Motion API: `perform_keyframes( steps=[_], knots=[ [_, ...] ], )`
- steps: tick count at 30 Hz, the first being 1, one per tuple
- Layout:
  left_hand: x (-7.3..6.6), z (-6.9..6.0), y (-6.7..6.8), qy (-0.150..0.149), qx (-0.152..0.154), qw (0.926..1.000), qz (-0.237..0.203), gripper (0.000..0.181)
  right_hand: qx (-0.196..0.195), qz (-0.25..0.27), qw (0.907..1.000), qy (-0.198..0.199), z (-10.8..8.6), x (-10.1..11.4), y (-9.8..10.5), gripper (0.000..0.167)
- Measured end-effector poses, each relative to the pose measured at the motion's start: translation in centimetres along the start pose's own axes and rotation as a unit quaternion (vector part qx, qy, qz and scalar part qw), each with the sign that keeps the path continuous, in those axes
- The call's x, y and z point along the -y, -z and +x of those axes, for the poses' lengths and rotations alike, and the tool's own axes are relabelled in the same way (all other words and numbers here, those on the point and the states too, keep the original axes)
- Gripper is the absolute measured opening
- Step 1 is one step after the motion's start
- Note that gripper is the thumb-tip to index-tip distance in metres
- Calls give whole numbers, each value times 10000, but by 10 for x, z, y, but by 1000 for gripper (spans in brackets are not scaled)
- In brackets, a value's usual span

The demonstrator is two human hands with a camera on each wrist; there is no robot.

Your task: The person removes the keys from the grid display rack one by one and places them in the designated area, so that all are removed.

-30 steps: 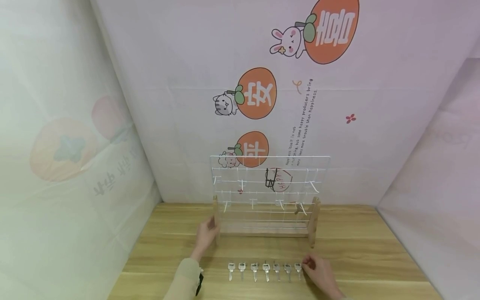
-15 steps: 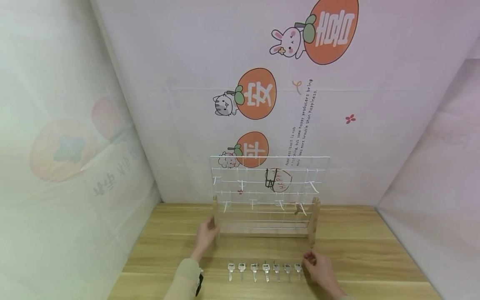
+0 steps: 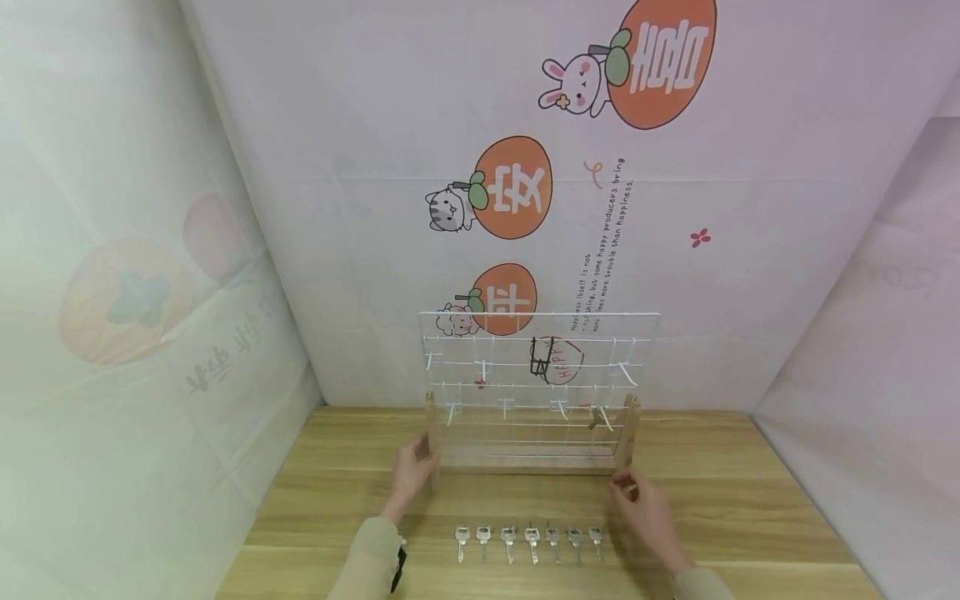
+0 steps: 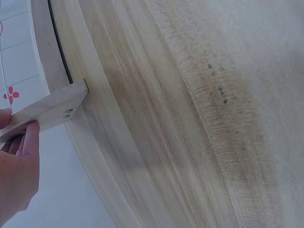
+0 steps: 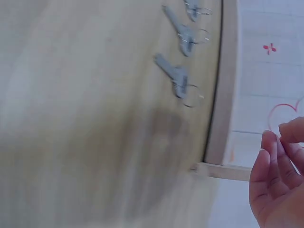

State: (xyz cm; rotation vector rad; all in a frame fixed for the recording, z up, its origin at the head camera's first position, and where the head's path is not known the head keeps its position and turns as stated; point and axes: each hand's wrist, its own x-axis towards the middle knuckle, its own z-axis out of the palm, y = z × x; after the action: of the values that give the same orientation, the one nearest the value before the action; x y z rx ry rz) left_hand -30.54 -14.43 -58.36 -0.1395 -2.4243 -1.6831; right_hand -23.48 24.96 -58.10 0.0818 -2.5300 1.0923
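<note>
A white wire grid rack [image 3: 542, 314] with several hooks stands upright between wooden side posts. My left hand [image 3: 411, 472] grips the rack's left wooden post [image 4: 52, 105], thumb on one side and fingers on the other. My right hand [image 3: 645, 507] is just in front of the right wooden post [image 3: 627, 433], its fingers loosely bent and thumb near the fingertips. Nothing shows between them in the right wrist view. Several silver keys [image 3: 532, 542] with small rings lie in a row on the table [image 3: 360, 454], in front of the rack.
A wooden crossbar [image 3: 525, 470] joins the posts near the table. White cloth hangs behind and at both sides, with printed orange fruits [image 3: 513, 187] on the back cloth [image 3: 375, 250]. Beside my left sleeve [image 3: 367, 554] is a black strap [image 3: 400, 569].
My right hand has moved away from the rightmost key, forward toward the right post. The left hand keeps its grip on the left post, and the keys stay in place.
</note>
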Motion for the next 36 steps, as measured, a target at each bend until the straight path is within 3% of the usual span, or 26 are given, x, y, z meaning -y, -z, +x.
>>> perform_keyframes(
  steps=[9,15,27,36],
  knots=[
    [-1,0,1,-71,26,10000,6,46,125,404,9983,-403,28,22,20,18],
    [-2,-1,2,1,10,10000,-27,46,13,551,9976,-423,47,38,27,17],
    [-2,0,1,7,7,10000,-55,48,-506,264,9984,14,70,50,23,22],
    [1,0,0,-55,-51,10000,19,47,-585,135,9981,-106,76,50,15,18]
  ],
)
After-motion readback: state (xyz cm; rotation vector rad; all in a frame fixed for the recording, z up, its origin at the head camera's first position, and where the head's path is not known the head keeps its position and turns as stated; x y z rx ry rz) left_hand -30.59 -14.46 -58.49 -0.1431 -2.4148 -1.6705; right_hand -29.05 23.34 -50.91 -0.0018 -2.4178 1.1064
